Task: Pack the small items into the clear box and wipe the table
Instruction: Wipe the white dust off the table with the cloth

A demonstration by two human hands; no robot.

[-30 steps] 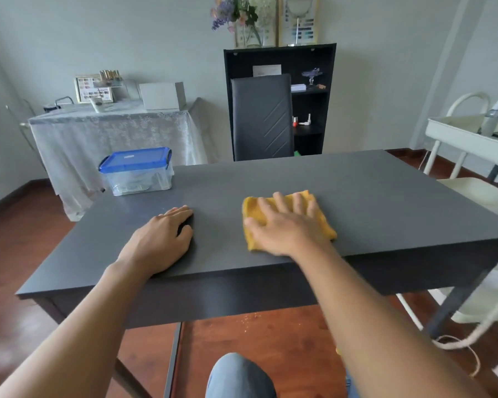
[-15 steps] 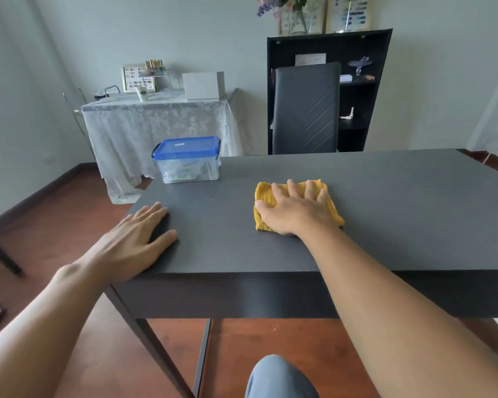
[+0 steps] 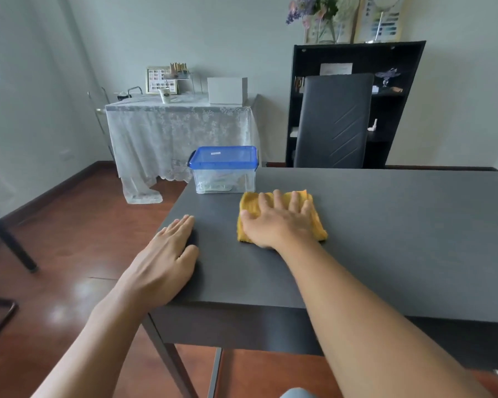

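A clear box (image 3: 224, 179) with a blue lid snapped on stands at the far left corner of the dark grey table (image 3: 400, 225); small items show dimly through its wall. Just right of and nearer than the box lies a folded yellow cloth (image 3: 316, 222). My right hand (image 3: 279, 222) presses flat on the cloth with spread, straight fingers. My left hand (image 3: 167, 259) rests flat, palm down, on the table's near left corner and holds nothing.
A black chair (image 3: 334, 122) stands behind the table's far edge, with a black shelf unit (image 3: 408, 81) behind it. A side table under a white lace cover (image 3: 181, 133) stands at the back left. The table's left edge runs just beside my left hand.
My right hand has pushed the yellow cloth away from me and leftward, close to the clear box. My view has swung to the left. My left hand stays flat near the table's left corner.
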